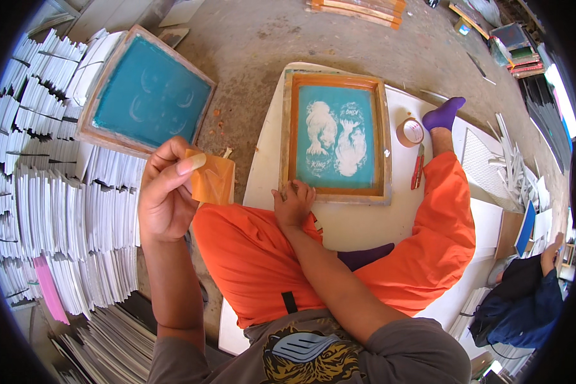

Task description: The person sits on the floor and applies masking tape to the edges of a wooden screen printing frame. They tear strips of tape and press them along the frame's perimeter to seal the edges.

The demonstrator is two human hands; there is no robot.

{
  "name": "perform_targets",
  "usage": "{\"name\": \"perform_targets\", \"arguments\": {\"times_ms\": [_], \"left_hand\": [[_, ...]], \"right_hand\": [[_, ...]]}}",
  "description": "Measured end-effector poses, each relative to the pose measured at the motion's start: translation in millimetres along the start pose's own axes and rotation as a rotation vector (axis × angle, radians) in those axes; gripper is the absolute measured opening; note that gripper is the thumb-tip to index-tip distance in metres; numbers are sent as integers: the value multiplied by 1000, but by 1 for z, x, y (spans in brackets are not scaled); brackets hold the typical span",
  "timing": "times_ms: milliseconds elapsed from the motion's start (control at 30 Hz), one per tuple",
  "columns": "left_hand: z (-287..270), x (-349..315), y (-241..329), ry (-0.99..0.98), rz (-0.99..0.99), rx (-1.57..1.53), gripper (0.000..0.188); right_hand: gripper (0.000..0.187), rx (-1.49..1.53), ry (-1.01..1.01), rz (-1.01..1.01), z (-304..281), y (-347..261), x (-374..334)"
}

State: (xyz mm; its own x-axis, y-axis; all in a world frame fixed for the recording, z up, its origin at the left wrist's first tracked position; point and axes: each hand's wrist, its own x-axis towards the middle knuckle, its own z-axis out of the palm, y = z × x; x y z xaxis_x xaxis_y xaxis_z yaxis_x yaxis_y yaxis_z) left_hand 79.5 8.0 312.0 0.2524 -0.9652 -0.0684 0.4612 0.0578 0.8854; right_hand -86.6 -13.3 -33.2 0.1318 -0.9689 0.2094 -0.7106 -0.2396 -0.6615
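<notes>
My left hand point(166, 192) is raised over my left thigh, thumb and fingers pinching a creased piece of orange-brown tape point(214, 179). On the white board point(262, 157) before me lies a wooden screen-printing frame point(385, 137), its inner edges lined with brown tape. Its teal mesh point(331, 144) carries two pale animal figures with lettering. My right hand point(294, 203) has its bent fingers over the frame's near left corner. To the frame's right are a roll of brown tape point(410, 132) and a red utility knife point(418, 168).
A second teal screen frame point(212, 96) leans against stacked white bundles point(51, 198) on the left. My sock-covered foot point(443, 114) rests on the board's right side. White strips point(525, 179) lie farther right. Another person in dark clothing point(518, 304) is at the lower right.
</notes>
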Motion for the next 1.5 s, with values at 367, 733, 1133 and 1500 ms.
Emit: {"name": "perform_targets", "arguments": {"times_ms": [367,733,1133,1500], "left_hand": [[4,18,-19,27,-48,-29,14],[14,20,-35,105,-40,-53,14],[33,19,-25,-23,-81,-145,15],[27,8,20,12,15,-45,14]], "right_hand": [[51,3,-48,-48,-9,-2,-8],[50,9,-87,-51,-36,-7,0],[69,1786,-784,-246,-119,-114,119],[26,1286,-1102,-137,-151,-69,132]]}}
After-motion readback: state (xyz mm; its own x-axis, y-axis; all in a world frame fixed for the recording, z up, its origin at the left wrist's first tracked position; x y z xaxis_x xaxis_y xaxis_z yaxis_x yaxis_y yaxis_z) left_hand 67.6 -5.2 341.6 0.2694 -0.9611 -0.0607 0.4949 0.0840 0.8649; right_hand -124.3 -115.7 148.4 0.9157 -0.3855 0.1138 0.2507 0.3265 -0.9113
